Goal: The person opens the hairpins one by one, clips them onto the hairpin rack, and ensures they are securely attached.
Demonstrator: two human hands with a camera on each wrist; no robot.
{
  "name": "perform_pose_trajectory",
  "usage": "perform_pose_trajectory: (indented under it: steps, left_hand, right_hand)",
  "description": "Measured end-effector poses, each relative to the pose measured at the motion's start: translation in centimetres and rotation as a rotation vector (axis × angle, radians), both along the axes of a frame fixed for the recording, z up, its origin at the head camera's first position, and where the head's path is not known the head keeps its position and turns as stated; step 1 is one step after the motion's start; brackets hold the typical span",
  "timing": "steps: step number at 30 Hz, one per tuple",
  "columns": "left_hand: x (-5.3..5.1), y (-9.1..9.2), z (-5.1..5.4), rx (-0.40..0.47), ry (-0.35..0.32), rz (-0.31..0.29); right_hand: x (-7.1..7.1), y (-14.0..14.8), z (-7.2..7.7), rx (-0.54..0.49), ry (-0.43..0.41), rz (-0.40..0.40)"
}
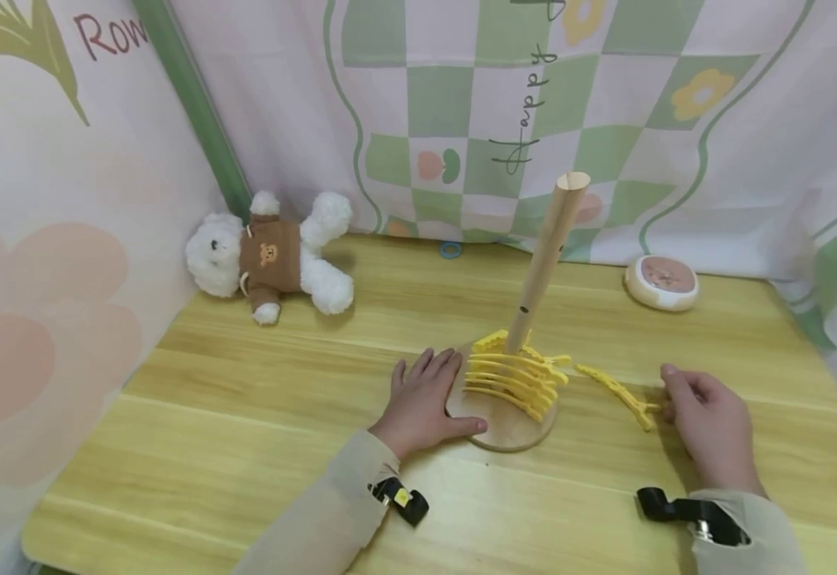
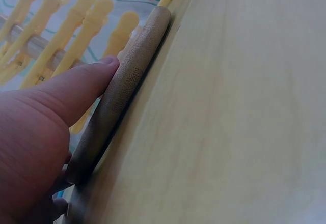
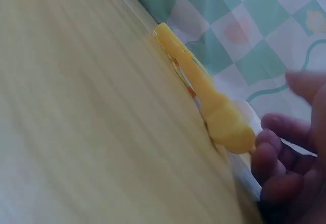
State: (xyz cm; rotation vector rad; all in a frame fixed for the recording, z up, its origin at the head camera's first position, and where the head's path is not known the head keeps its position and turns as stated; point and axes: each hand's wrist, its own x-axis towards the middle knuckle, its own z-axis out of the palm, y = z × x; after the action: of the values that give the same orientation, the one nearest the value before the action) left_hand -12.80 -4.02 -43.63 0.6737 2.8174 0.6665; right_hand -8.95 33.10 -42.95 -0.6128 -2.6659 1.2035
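Observation:
My left hand (image 1: 426, 403) rests on the left edge of a round wooden base (image 1: 508, 435), its fingers spread and the thumb lying over the near rim. From the base rises a tilted-looking wooden post (image 1: 548, 263). Several curved yellow plastic pieces (image 1: 508, 379) sit stacked around the foot of the post. In the left wrist view their rounded ends are seen close to the thumb. Another yellow plastic piece (image 1: 616, 394), forked at its near end, lies on the table. Beside that end is my right hand (image 1: 713, 423), fingers loosely bent; whether they touch it I cannot tell.
A white plush toy in a brown shirt (image 1: 271, 255) lies at the back left of the wooden table (image 1: 246, 415). A small blue ring (image 1: 450, 250) is by the back curtain (image 1: 440, 104). A round white and pink object (image 1: 663, 282) sits at the back right.

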Motion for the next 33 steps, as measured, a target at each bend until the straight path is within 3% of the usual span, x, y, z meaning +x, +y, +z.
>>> perform_pose_trajectory:
  steps: [3,10,15,18,21,24,28,33]
  left_hand:
    - [0.0,0.0,0.0,0.001,-0.001,0.000]
    - [-0.1,0.2,0.0,-0.005,0.004,0.001]
    - [-0.2,0.2,-0.1,-0.010,-0.002,-0.002]
    - [-0.2,0.2,-0.2,-0.005,0.000,-0.002]
    - [-0.3,0.1,-0.3,-0.005,0.008,-0.001]
    - [-0.3,0.0,-0.4,-0.002,0.008,0.001]
    - [-0.2,-0.1,-0.3,0.008,0.006,0.001]
    - [-0.2,0.0,-0.4,0.011,0.009,0.003]
  right_hand:
    - [0.3,0.3,0.0,-0.001,0.003,0.077]
    - [1.2,1.0,-0.1,0.202,-0.043,0.349]
    - [1.9,1.3,0.3,0.242,-0.109,0.418]
    - [2.0,1.2,0.2,0.238,-0.093,0.371]
    - [2.1,0.9,0.0,0.175,0.009,0.257]
    - [2.2,0.5,0.0,0.029,0.150,0.124]
    - [2.1,-0.5,0.5,-0.202,0.292,0.008]
    - [2.3,-2.3,1.9,-0.428,0.420,0.003]
